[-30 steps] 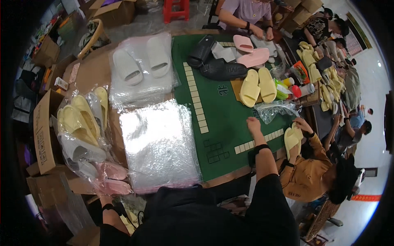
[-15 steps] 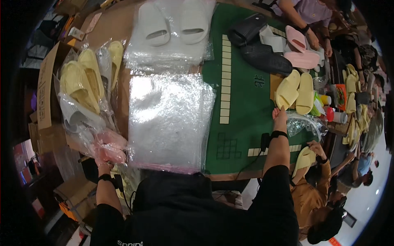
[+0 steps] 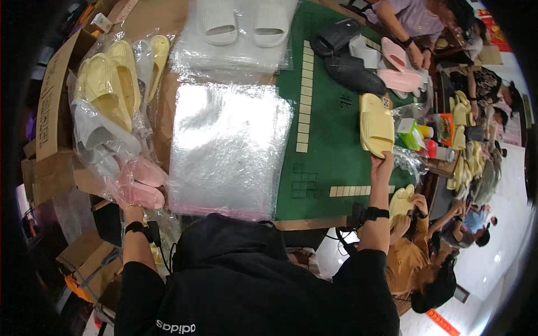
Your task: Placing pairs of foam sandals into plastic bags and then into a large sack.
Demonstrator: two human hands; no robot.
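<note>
My right hand (image 3: 382, 162) grips a pale yellow pair of slide slippers (image 3: 377, 126) by the near end, one lying against the other above the green mat. On the left, my left hand (image 3: 132, 211) touches the near end of pink slippers (image 3: 141, 185) in a clear bag; its fingers are mostly hidden there. These lie with bagged grey slippers (image 3: 103, 131) and bagged yellow slippers (image 3: 106, 89) by a cardboard box (image 3: 56, 101). Between my arms rests a stack of clear plastic bags (image 3: 224, 151).
White slippers (image 3: 271, 25) sit on more clear bags at the back. Black slippers (image 3: 353, 73) and pink slippers (image 3: 400, 67) lie on the green mat (image 3: 330, 131). A person in orange (image 3: 409, 263) handles a yellow slipper at right; another person (image 3: 403, 28) works at the far side.
My right hand has taken hold of the yellow slippers, which lay side by side and are now together and shifted left. My left hand stays at the bagged pink slippers. The view has shifted slightly.
</note>
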